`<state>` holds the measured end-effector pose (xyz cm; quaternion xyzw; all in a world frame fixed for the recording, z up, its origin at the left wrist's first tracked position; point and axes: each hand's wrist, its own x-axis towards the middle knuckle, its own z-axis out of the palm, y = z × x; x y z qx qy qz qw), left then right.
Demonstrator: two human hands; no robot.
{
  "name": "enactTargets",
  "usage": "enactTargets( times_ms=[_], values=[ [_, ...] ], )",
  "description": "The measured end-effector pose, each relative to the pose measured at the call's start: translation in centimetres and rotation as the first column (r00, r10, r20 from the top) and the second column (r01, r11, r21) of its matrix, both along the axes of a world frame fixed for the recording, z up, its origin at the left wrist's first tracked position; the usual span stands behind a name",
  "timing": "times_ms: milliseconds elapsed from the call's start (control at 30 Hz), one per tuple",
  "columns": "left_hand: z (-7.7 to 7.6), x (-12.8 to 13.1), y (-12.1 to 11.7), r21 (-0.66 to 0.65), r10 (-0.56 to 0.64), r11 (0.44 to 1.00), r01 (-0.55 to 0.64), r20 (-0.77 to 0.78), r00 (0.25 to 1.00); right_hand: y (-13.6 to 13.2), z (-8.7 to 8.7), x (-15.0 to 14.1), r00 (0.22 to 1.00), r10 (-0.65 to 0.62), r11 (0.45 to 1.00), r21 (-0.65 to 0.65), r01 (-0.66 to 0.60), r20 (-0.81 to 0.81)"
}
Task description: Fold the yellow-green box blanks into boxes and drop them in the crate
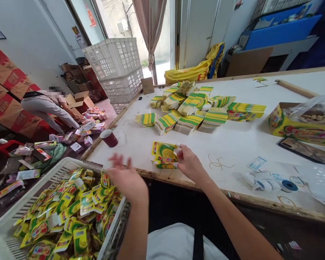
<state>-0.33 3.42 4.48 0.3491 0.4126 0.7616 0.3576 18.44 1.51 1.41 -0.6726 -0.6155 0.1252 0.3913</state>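
Observation:
My right hand (190, 162) grips a few flat yellow-and-green printed cartons (164, 153) by their right edge, just over the near edge of the white table (130, 126). My left hand (128, 177) is held in the air between the table and the crate, its fingers spread and blurred by motion, with nothing in it. Below and left of that hand stands a white plastic crate (62, 168) filled with small folded yellow cartons (78, 209). Farther back on the table lie stacks of flat yellow-and-green cartons (192, 104).
A dark red cup (109, 138) stands near the table's left edge. On the right are a yellow display box (300, 124), a phone (308, 150), tape rolls (268, 184) and rubber bands (219, 162). Stacked crates (116, 65) and a bending person (48, 108) are at the far left.

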Motion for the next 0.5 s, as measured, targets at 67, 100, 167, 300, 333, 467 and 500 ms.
enactTargets(
  times_ms=[67, 100, 167, 300, 333, 467, 500],
  values=[
    [-1.5, 2.7, -0.5, -0.064, -0.075, 0.994, 0.086, 0.167, 0.983, -0.8, 0.6, -0.5, 0.997, 0.021, 1.000, 0.009, -0.020, -0.073],
    [-2.1, 3.8, -0.9, -0.103, -0.141, 0.980, 0.170, 0.244, 0.960, -1.3, 0.8, -0.9, 0.994, 0.048, 0.999, 0.005, -0.047, -0.103],
    [-3.0, 5.3, -1.6, -0.070, -0.356, 0.917, 0.393, 0.305, 0.884, -2.4, 1.0, -1.7, 0.981, 0.126, 0.992, -0.012, -0.129, -0.147],
    [-2.6, 5.0, -1.9, -0.030, -0.566, 0.770, 0.637, 0.430, 0.704, -4.0, 0.7, -3.4, 0.932, 0.206, 0.977, 0.011, -0.212, -0.298],
    [-2.4, 4.7, -1.9, -0.022, -0.581, 0.751, 0.660, 0.453, 0.676, -4.2, 0.5, -3.8, 0.911, 0.198, 0.979, 0.026, -0.203, -0.361],
    [-1.6, 4.0, -2.0, 0.022, -0.584, 0.765, 0.643, 0.446, 0.679, -4.8, -0.3, -5.1, 0.656, 0.192, 0.977, 0.077, -0.200, -0.730],
    [-1.6, 3.9, -2.2, 0.019, -0.577, 0.774, 0.632, 0.433, 0.693, -4.9, -0.5, -5.5, 0.561, 0.192, 0.974, 0.088, -0.206, -0.805]
  ],
)
